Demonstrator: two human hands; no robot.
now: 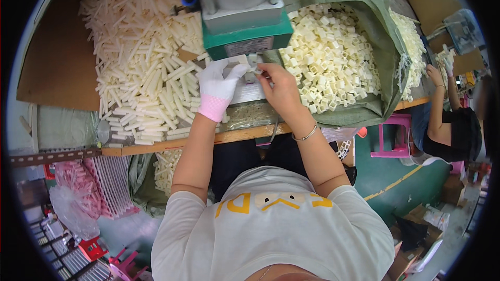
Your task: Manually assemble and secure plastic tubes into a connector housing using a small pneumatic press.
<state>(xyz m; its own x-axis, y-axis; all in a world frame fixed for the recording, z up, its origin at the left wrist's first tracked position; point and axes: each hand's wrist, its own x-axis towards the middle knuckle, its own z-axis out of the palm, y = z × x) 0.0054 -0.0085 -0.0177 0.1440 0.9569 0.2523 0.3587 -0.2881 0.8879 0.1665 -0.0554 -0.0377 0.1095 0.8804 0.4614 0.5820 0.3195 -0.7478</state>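
Observation:
My left hand (216,80), in a white glove with a pink cuff, is bent around one end of a pale tube (238,59) under a press with a green block (247,40). Beside it, my bare right hand (280,87) pinches a small pale square cap (255,71) between thumb and forefinger. The cap is partly covered by my fingertips. Both hands are over a small metal fixture (250,79) at the foot of the press. Whether the tube and cap touch, I cannot tell.
Many cream tubes (151,73) are heaped on the left of the wooden-edged bench (245,133). At the right, a green woven sack (383,47) holds loose square caps (333,57). A pink stool (393,135) and another person (453,125) are farther right.

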